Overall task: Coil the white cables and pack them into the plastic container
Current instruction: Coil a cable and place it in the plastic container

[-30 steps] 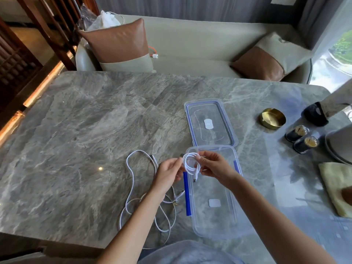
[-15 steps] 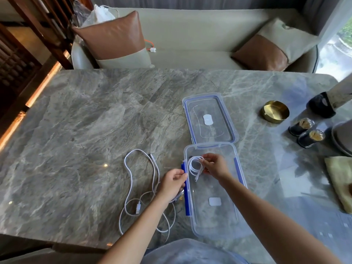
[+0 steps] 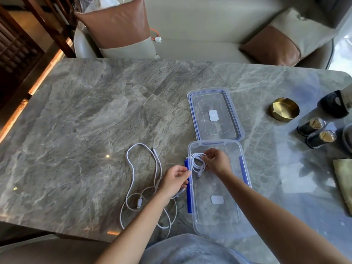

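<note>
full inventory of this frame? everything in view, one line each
coiled cable: 1, white, inside the container's far left end
loose cable: 1, white, on the table left of the container
container: 1, clear with blue clips, near table edge
lid: 1, clear with blue seal, just beyond the container
table: 1, grey marble
dish: 1, gold, right of the lid
jars: 2, dark, right
black object: 1, far right
cloth: 1, yellowish, right edge
sofa: 1, beige, behind the table
cushions: 2, brown and cream, on the sofa
left hand: at the container's left clip, grip unclear
right hand: pinches the coiled cable
</note>
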### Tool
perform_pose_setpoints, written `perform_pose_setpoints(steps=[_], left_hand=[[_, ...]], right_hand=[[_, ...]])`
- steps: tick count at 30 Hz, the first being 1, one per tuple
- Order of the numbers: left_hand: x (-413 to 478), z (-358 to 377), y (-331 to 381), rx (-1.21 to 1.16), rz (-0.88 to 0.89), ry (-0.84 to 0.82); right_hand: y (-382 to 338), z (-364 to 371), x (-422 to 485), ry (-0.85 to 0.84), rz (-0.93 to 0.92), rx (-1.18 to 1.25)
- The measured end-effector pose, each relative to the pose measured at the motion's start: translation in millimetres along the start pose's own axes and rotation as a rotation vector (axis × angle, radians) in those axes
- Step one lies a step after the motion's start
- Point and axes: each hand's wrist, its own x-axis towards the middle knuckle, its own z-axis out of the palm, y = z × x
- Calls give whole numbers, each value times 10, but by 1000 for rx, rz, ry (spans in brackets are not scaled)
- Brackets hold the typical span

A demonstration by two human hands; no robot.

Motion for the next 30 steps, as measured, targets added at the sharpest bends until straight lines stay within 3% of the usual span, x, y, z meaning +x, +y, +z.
perform_pose_setpoints(steps=[7, 12, 16, 21, 26, 30], left_hand=[[-8, -262, 103, 101, 43, -70], [91, -649, -20, 652, 217, 218], [172, -735, -74, 899, 140, 200], [232, -739, -133, 965, 98, 184], [254, -753, -144, 961, 50, 229], [241, -807, -175, 897, 56, 255]], right_hand=[[-45, -66, -92, 113, -105, -14], [-503, -18, -245, 164, -438, -103], [-959, 267, -318, -151, -657, -467], [-1160, 622, -254, -511, -636, -820], [-1141, 806, -166, -612, -535, -940], [-1098, 843, -144, -600, -539, -904]])
